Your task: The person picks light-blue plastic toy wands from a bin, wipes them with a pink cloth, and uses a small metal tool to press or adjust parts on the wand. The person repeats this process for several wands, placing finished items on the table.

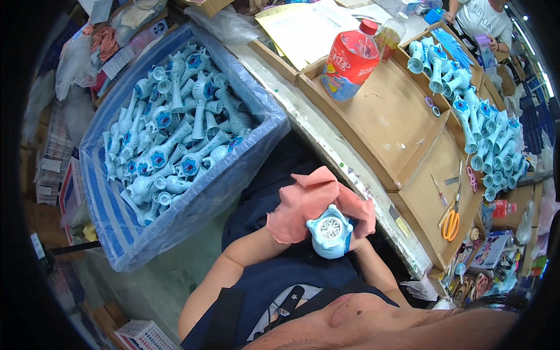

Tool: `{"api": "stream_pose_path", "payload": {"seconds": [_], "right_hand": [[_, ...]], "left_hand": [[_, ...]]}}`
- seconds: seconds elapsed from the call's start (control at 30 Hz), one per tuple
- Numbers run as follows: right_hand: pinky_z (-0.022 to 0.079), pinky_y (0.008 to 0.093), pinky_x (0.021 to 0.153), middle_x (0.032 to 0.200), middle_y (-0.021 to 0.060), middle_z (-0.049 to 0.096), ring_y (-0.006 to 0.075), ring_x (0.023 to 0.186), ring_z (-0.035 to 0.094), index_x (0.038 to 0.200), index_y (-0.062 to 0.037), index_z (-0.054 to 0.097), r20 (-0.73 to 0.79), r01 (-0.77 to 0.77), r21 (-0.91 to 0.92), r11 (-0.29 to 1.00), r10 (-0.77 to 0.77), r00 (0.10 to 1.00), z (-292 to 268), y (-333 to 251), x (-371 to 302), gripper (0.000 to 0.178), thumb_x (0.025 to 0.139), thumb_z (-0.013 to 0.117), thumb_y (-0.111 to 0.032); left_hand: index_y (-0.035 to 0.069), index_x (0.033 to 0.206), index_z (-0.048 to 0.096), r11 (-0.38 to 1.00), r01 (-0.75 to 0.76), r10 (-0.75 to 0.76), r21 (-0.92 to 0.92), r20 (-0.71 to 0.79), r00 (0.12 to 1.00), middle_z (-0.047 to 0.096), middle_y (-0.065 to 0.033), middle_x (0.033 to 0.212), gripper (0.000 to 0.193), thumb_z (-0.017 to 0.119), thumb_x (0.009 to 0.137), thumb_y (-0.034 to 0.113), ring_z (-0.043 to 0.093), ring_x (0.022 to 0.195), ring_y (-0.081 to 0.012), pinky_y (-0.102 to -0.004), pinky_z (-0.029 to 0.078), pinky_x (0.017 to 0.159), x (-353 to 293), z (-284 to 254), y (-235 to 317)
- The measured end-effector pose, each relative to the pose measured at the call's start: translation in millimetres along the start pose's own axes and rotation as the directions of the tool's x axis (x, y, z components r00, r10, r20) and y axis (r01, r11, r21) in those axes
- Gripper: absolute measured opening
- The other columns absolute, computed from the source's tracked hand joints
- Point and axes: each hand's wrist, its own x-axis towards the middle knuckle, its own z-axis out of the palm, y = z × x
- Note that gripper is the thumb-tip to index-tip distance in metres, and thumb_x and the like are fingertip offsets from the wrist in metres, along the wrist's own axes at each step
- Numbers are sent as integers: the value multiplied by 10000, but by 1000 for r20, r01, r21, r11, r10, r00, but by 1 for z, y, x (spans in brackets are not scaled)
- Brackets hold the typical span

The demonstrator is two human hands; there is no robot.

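Note:
A light blue plastic toy [330,238], with a rounded head and a white patterned disc on its face, is held over my lap. My right hand [358,242] grips it from the right; only part of the hand shows. A salmon-pink cloth [306,204] drapes behind and beside the toy. Bunched in my left hand [279,232], the cloth hides most of those fingers. Its other end reaches across to my right hand.
To the left stands a blue plastic-lined crate [192,219] heaped with similar toys [175,134]. On the bench [350,169], cardboard trays [373,125] hold a red-capped bottle [351,61], orange-handled scissors [450,224] and more toys [496,140]. Another person [483,26] stands far right.

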Motion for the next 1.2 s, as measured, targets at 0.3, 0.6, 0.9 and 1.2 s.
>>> {"api": "stream_pose_path", "payload": {"seconds": [0.3, 0.6, 0.9, 1.2], "right_hand": [[544, 323, 796, 1030, 92, 672, 197, 907, 663, 1241, -39, 605, 289, -216, 253, 943, 139, 947, -5, 16, -2, 581, 770, 838, -286], [529, 321, 842, 1118, 94, 643, 155, 960, 642, 1347, 0, 523, 399, 17, 93, 996, -53, 915, -53, -12, -61, 600, 953, 736, -400], [410, 235, 326, 743, 125, 674, 159, 417, 565, 1121, 25, 634, -351, 259, 804, 535, 75, 933, -233, -12, -73, 580, 904, 604, -512], [331, 309, 401, 606, 45, 524, 162, 476, 489, 795, -106, 606, -950, 112, 239, 965, 209, 233, -504, 83, 109, 534, 859, 734, -621]], "left_hand": [[3, 1046, 627, 889, 117, -120, -443, 22, 993, 690, -144, 1025, 163, 670, 907, 79, 678, 932, -257, -340, 545, 861, 5, 11, 6], [17, 997, 586, 49, 342, -530, -939, 266, 805, 722, -302, 916, 469, 327, 1087, 398, 726, 871, -381, -478, 594, 832, 14, 9, -18], [-88, 1022, 643, 54, 139, -496, -989, 94, 863, 726, -254, 1111, 714, 332, 1100, 550, 671, 1086, -367, -380, 484, 1064, 9, -33, -50], [-1, 986, 651, 687, 116, -505, -717, -357, 786, 726, -261, 1092, 796, 155, 1089, 612, 692, 824, -301, -407, 543, 888, -55, -133, -18]]}}
